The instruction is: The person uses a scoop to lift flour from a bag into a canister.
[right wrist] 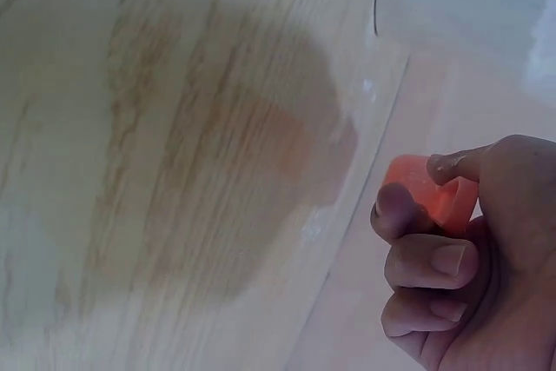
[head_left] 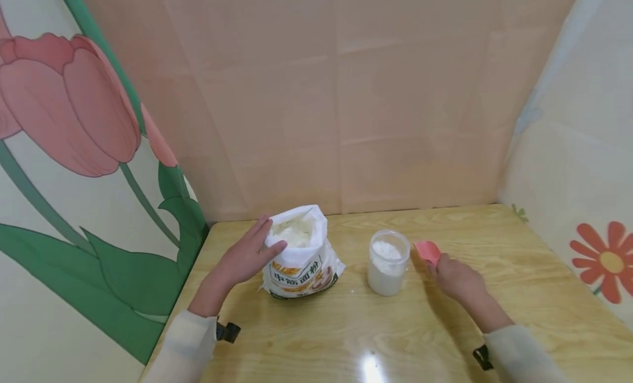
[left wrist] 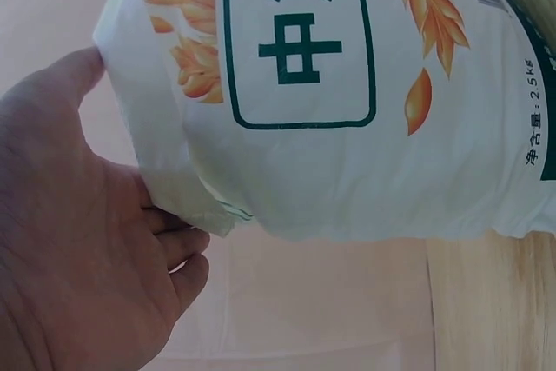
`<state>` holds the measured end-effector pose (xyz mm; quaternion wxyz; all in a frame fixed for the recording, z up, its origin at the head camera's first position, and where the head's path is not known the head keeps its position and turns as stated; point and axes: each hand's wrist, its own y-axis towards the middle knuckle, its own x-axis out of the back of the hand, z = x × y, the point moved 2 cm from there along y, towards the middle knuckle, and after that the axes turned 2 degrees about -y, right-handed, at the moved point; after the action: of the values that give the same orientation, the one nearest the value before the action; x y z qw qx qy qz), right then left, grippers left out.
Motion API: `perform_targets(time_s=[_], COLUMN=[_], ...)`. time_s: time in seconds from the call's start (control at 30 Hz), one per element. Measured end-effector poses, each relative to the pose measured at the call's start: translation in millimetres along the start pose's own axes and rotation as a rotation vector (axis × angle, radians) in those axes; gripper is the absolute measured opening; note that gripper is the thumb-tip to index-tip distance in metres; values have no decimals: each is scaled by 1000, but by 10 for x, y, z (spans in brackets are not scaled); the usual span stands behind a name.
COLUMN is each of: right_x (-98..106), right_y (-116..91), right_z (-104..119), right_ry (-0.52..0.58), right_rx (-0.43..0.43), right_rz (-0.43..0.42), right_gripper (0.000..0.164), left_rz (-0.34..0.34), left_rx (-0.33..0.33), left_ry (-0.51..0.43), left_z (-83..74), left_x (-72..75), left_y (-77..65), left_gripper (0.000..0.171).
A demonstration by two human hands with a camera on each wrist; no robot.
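A white flour bag (head_left: 300, 267) stands with its mouth unfolded, and white flour (head_left: 295, 233) shows inside. My left hand (head_left: 249, 254) holds the bag's rim from the left, thumb along the front edge; in the left wrist view some fingertips pass behind the bag (left wrist: 304, 162). To the right of the bag stands a clear plastic jar (head_left: 388, 284) without a lid, holding white powder nearly to its neck. My right hand (head_left: 457, 281) grips a pink scoop (head_left: 428, 251) just right of the jar, raised over the table. In the right wrist view, thumb and curled fingers pinch the scoop (right wrist: 430, 193).
The wood-grain table (head_left: 316, 339) meets a beige covered wall (head_left: 336, 108) at the back. Panels with printed flowers flank both sides, with a large tulip (head_left: 69, 97) at left and a red flower (head_left: 610, 262) at right.
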<state>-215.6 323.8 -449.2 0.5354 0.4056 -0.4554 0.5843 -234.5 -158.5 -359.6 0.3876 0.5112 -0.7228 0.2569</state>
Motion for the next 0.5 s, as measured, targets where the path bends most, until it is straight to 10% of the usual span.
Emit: perform_targets(time_s=[0.5], right_x=[-79], right_y=[15], right_z=[-15], right_ry=[-36], right_rx=[6], right_rz=[-23], right_gripper=[41], left_rz=[-1], left_rx=[3], left_ry=[6], left_z=[7], left_x=[-16], left_y=[4], left_gripper=[90])
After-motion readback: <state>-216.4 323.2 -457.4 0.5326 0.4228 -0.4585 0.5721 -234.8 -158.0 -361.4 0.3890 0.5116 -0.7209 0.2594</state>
